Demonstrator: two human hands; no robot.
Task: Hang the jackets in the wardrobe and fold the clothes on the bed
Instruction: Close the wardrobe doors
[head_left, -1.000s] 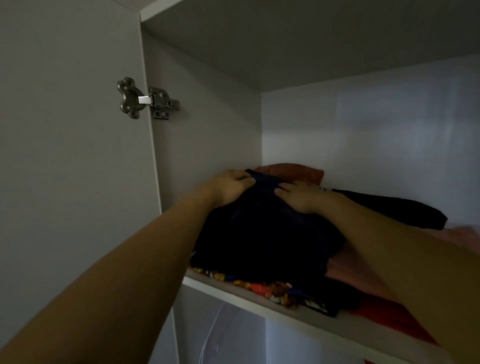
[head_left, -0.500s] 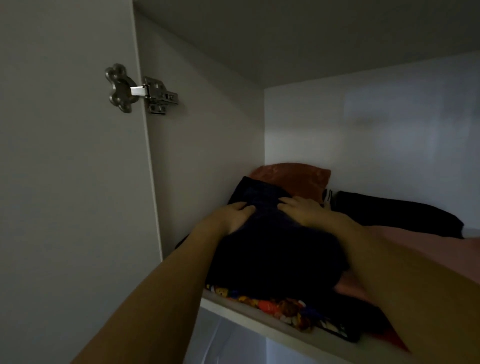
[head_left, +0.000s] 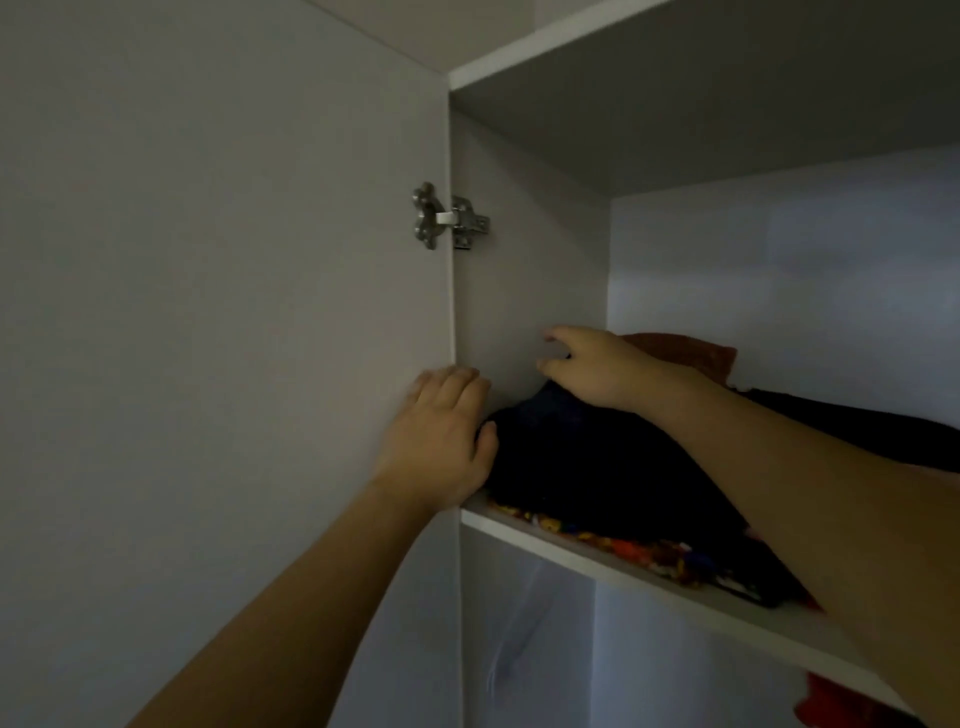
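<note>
White wardrobe panels fill the view, with the wardrobe door (head_left: 223, 312) swung open on the left and a shelf (head_left: 649, 574) running across the lower right in dim light. On that shelf sits a dark folded garment (head_left: 597, 462), heaped on top of a brightly patterned piece of clothing (head_left: 639, 553) whose edge shows along the shelf front.

At the near left corner of the dark garment, the left hand (head_left: 441, 447) rests with fingers straight and close together, pointing up toward the wardrobe's side wall; its thumb lies against the fabric's edge and it holds nothing. Above the garment's far top edge, the right hand (head_left: 592, 369) hovers with fingers loosely spread and reaching left toward the side panel, its palm just over or touching the cloth; whether it actually touches cannot be told. It grips nothing.

Behind the right hand lies a reddish-brown folded item (head_left: 691, 351), and to the right of that wrist a black garment (head_left: 857, 431) stretches along the shelf. Up and to the left of both hands, a metal hinge (head_left: 447, 218) joins the door to the cabinet. Below the shelf, under the right forearm, a bit of red cloth (head_left: 831, 701) shows.
</note>
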